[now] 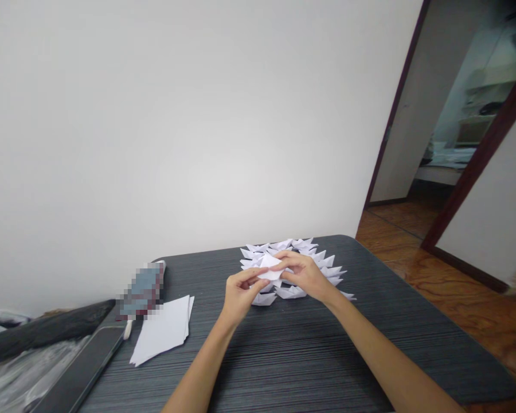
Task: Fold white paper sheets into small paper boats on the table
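Between both hands, above the table, is a small folded piece of white paper (270, 265) with a pointed top. My left hand (241, 292) pinches its left side between thumb and fingers. On its right side my right hand (303, 275) grips it the same way, fingers bent over the edge. Behind and around the hands sit several white paper boats (290, 292) in a close group, some of them partly hidden by my hands.
A stack of white paper sheets (163, 330) lies on the dark wood-grain table (292, 367) at the left. Behind it stands a blurred-out object (144, 289) with a red edge. The white wall (189, 126) meets the table's back; a doorway opens at the right.
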### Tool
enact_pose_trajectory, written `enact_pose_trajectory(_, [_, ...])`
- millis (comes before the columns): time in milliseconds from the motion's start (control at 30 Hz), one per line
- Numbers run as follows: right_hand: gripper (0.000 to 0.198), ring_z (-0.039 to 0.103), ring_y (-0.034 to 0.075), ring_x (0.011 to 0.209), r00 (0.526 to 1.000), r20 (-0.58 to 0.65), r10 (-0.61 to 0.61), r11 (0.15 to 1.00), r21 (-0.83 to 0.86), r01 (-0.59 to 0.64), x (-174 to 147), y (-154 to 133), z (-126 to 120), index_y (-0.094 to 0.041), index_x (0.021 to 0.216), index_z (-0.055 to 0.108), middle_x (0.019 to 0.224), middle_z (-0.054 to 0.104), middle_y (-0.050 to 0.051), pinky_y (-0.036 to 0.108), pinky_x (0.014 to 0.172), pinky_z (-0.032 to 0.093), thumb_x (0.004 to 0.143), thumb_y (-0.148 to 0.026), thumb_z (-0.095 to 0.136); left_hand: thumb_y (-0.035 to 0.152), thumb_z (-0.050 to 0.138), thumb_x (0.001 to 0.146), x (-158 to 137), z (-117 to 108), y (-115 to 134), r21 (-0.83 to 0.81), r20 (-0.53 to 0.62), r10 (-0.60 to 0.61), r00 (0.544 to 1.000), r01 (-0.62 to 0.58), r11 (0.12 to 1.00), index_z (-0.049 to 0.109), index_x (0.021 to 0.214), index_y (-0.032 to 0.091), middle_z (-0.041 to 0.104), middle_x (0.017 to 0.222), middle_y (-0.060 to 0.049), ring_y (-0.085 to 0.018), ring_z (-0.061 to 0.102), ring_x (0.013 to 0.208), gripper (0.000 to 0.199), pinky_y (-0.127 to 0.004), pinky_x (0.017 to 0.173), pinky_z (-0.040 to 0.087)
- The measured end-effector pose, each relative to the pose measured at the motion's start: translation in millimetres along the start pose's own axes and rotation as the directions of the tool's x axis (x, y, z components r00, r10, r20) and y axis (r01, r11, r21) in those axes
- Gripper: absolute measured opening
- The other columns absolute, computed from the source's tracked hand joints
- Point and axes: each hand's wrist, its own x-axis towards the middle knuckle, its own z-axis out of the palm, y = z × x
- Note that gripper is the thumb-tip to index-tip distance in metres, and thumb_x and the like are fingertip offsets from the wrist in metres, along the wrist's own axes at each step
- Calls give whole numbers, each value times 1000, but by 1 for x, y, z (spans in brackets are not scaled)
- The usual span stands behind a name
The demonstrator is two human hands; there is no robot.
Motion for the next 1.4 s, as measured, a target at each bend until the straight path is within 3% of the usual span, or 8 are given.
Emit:
enact_pose_trajectory(167, [9,54,16,88,994,-66,83,992,99,-76,0,6,4,-20,74,69,92,57,6,28,76,42,67,-21,64,21,68,60,0,1,-1,-11,-11,45,999,-46,999,68,82,14,67,85,-8,-20,62,78,23,-27,70,50])
enact_pose_trajectory(333, [10,55,17,89,990,-65,128,975,192,-113,1,4,6,-19,71,68,92,59,6,30,79,42,61,-20,68,22,64,66,0,0,-2,103,-140,121,983,-107,989,68,71,14,68,76,-6,-16,62,72,11,-25,68,49])
enact_pose_trajectory(433, [4,56,17,86,987,-63,145,964,235,-126,2,1,6,-16,63,65,86,61,6,30,79,41,62,-19,67,23,63,66,0,0,-1,121,-165,111,980,-92,988,68,68,14,68,72,-4,-15,61,68,10,-23,64,48])
enact_pose_trajectory(567, [11,56,15,80,981,-109,160,957,261,-127,2,-2,9,-15,58,56,81,61,5,29,76,41,65,-19,63,24,64,65,-1,3,0,39,-172,42,984,-36,999,65,70,12,67,67,-4,-13,61,60,13,-21,58,48])
enact_pose_trajectory(767, [21,55,14,80,970,-118,213,939,299,-170,1,2,13,-15,53,47,81,59,4,29,77,40,65,-20,63,24,63,66,0,5,1,-68,-97,-24,995,18,998,61,94,12,67,71,-4,-12,61,59,30,-22,59,50])
enact_pose_trajectory(1133, [24,53,12,72,971,-105,214,922,351,-165,1,5,19,-15,52,42,73,58,1,25,69,39,64,-17,62,32,64,64,1,3,-7,31,-33,-84,996,85,996,64,76,10,65,72,-6,-15,61,61,25,-23,53,50])
enact_pose_trajectory(1267, [25,53,11,71,974,-70,216,917,358,-177,0,4,25,-15,51,42,72,58,2,25,69,40,63,-18,64,35,61,66,0,3,-4,119,-1,-80,997,80,990,63,69,10,61,61,-2,-12,56,52,25,-18,45,44])
enact_pose_trajectory(1400, [19,54,9,59,937,-15,349,859,406,-313,-1,5,25,-15,69,50,64,58,-1,23,58,42,62,-24,66,36,58,70,-1,1,0,115,-19,-83,996,84,990,60,64,10,58,51,0,-10,53,44,26,-17,41,38])
